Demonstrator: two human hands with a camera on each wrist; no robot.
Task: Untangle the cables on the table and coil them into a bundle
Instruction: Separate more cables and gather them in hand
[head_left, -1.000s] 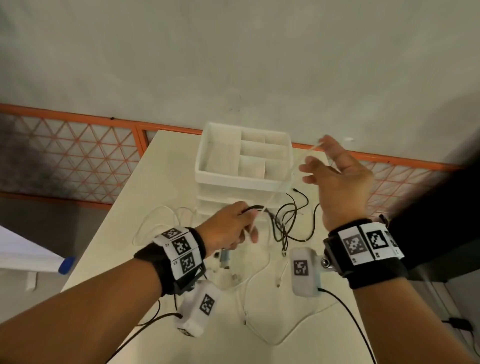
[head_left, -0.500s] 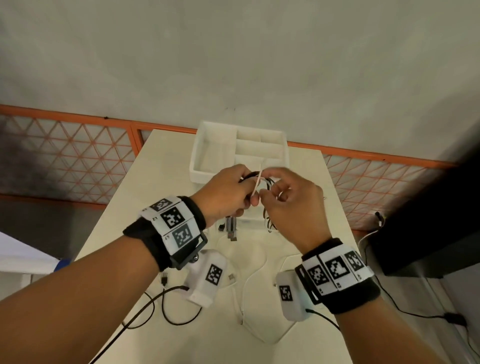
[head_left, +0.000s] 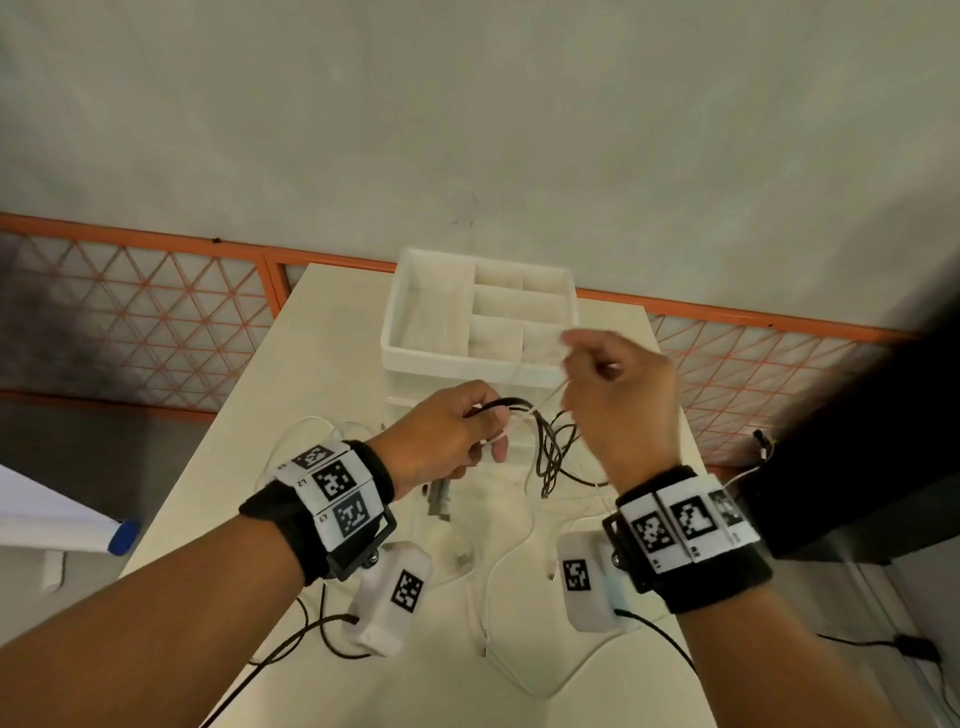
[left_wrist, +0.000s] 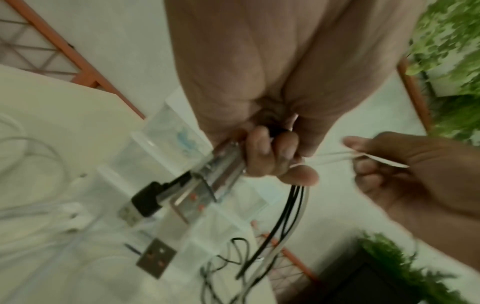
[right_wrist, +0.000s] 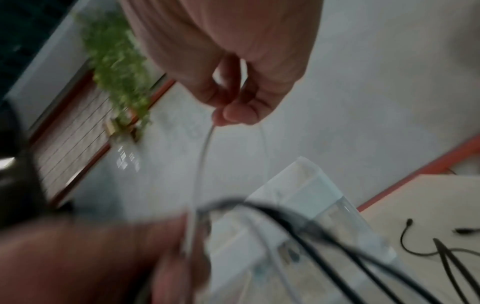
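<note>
My left hand (head_left: 457, 431) grips a bundle of black cables (head_left: 550, 447) together with a thin white strand, above the middle of the table (head_left: 322, 364). In the left wrist view the left hand (left_wrist: 275, 156) curls round the black cables (left_wrist: 291, 205), which hang down from it. My right hand (head_left: 597, 374) pinches the thin white cable (head_left: 550, 397) and holds it taut up and to the right of the left hand. The right wrist view shows the pinch of the right hand (right_wrist: 233, 111) on the white cable (right_wrist: 202, 156). More white cable (head_left: 498, 571) lies looped on the table.
A white compartment tray (head_left: 415, 358) stands at the far side of the table. A small metal bracket (head_left: 441, 499) lies under the left hand. Orange lattice fencing (head_left: 156, 332) runs behind the table. A black object (head_left: 857, 457) sits at the right edge.
Half a second ago both hands met at the bundle. Now my right hand has drawn away up and to the right, pulling the white cable taut. The left hand has lowered slightly.
</note>
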